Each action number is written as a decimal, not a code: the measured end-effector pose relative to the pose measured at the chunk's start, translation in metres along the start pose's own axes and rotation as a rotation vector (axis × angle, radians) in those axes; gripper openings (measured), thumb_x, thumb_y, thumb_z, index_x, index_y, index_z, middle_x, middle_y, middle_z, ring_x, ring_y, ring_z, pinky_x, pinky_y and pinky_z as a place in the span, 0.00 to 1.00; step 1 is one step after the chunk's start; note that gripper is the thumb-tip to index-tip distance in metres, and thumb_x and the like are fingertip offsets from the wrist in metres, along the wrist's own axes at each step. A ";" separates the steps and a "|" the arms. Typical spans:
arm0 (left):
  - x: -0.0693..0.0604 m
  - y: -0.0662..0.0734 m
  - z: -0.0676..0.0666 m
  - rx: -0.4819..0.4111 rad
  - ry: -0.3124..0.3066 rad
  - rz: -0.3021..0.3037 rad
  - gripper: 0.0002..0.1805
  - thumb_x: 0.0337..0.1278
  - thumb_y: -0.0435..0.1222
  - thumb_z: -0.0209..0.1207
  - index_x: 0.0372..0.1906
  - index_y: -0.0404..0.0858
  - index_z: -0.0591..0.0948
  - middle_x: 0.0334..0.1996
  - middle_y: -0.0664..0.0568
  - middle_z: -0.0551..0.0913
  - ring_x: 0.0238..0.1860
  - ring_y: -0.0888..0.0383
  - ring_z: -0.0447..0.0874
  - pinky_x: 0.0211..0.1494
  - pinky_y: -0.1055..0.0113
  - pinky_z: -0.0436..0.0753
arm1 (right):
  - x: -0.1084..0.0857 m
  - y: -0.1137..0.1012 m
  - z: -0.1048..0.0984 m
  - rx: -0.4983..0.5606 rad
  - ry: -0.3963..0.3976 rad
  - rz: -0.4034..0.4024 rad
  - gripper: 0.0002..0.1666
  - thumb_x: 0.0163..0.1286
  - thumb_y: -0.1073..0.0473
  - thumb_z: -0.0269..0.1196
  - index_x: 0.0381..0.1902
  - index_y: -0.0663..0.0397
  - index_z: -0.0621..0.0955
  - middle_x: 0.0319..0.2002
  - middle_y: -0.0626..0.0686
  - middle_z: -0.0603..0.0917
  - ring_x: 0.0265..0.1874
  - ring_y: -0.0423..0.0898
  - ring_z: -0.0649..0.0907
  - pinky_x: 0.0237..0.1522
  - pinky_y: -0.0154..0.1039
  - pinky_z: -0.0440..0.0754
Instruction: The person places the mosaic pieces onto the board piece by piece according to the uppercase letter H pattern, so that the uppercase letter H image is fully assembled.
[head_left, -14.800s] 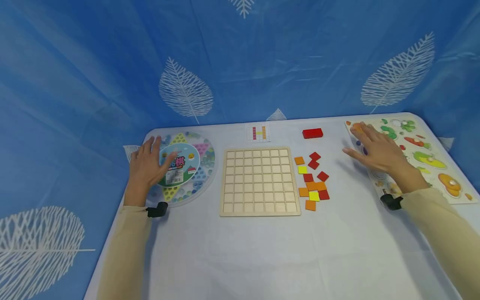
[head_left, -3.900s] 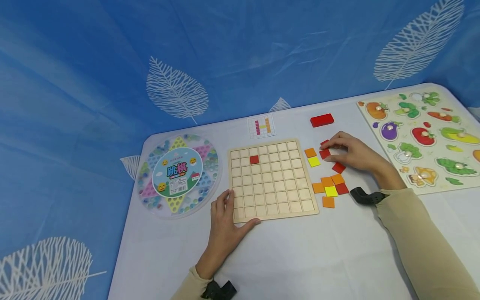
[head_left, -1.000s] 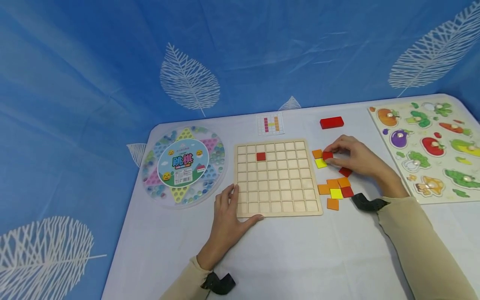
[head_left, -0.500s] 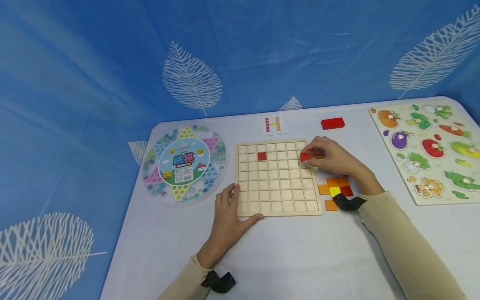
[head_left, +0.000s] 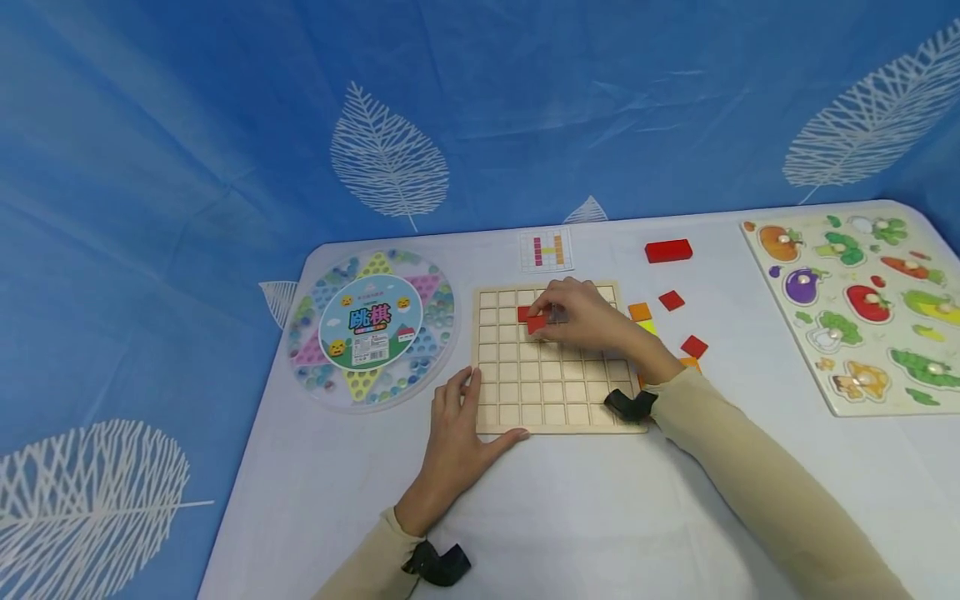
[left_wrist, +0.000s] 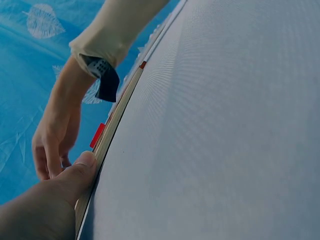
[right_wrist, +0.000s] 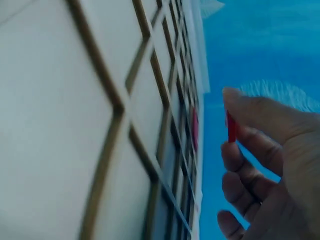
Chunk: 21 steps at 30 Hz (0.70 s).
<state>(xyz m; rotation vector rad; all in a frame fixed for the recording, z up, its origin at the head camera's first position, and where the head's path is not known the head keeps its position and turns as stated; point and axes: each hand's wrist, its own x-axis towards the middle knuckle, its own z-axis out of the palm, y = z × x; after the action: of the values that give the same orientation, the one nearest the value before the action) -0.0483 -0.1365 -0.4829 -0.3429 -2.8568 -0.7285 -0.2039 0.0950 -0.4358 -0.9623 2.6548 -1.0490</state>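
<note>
The wooden grid board [head_left: 561, 429] lies flat on the white table. My left hand [head_left: 456, 442] rests at its lower left corner, fingers along the left edge and thumb on the front edge. Over the board's upper part, my right hand [head_left: 585, 318] pinches a red tile [head_left: 536, 323] between thumb and fingers. In the right wrist view the pinched red tile [right_wrist: 231, 127] is held on edge above the grid. Another red tile [head_left: 522, 313] sits in a cell of the second row, partly covered by the held one.
Loose red tiles [head_left: 694, 346], orange tiles [head_left: 640, 312] and yellow ones lie right of the board, some hidden by my right arm. Behind stand a pattern card [head_left: 546, 250] and a red block [head_left: 668, 251]. A round game box [head_left: 371, 323] lies left, a vegetable puzzle [head_left: 832, 362] right.
My right hand has carried a red tile leftward from the loose tiles, past the board's right edge, to beside the tile in the grid. My left hand has stayed at the board's corner.
</note>
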 end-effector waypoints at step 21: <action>0.001 0.001 -0.001 0.005 0.024 0.011 0.58 0.37 0.61 0.73 0.70 0.30 0.66 0.66 0.41 0.66 0.55 0.49 0.66 0.53 0.56 0.72 | 0.011 0.001 0.022 -0.072 -0.013 0.028 0.14 0.57 0.52 0.74 0.40 0.47 0.86 0.37 0.46 0.83 0.41 0.47 0.77 0.50 0.52 0.66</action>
<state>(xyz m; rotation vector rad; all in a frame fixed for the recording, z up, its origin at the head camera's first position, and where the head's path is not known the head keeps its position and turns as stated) -0.0491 -0.1359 -0.4818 -0.3464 -2.8314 -0.7178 -0.2057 0.0762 -0.4519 -0.9381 2.7045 -0.9443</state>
